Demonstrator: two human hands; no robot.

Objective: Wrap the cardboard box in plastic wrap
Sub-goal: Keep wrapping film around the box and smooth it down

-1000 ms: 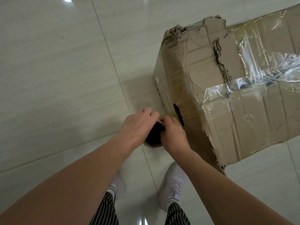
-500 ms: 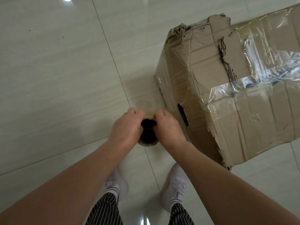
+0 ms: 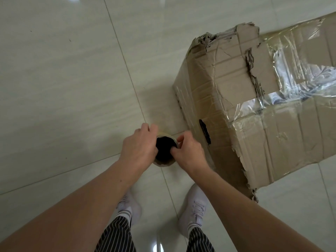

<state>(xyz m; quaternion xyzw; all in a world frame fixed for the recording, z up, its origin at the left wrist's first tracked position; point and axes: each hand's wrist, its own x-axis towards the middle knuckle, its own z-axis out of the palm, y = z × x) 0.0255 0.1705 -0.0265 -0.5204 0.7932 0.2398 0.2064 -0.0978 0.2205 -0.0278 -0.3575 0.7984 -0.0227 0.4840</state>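
— Cardboard fills much of the head view, yes? Where does the cardboard box (image 3: 227,99) sit?
— On the pale tiled floor (image 3: 63,79), to the right of both hands and beyond them. Its near corner comes down just beside the right forearm. The edges are torn and the panels creased.
— And the plastic wrap (image 3: 294,75)?
— A clear, wrinkled band of it lies across the top of the box, far right of the hands, shining where it bunches. The side facing the hands has a sheen too, over a black slot (image 3: 205,132) just right of the right hand.
— What are the hands doing?
— Both grip one roll (image 3: 164,161), held upright between them so its dark hollow core faces the camera. The left hand (image 3: 138,148) has its fingers curled round the roll's left side. The right hand (image 3: 189,153) grips the right rim, thumb hooked into the core and fingers bent over the edge.
— Does film run from the roll to the box?
— I cannot tell; nothing clear enough shows between them. The roll is near the box's side, not touching it.
— Anything below the hands?
— Two white shoes (image 3: 194,206) on the tiles, with striped socks and black-and-white striped trousers (image 3: 116,235) above them. Both bare forearms reach in from the bottom edge.
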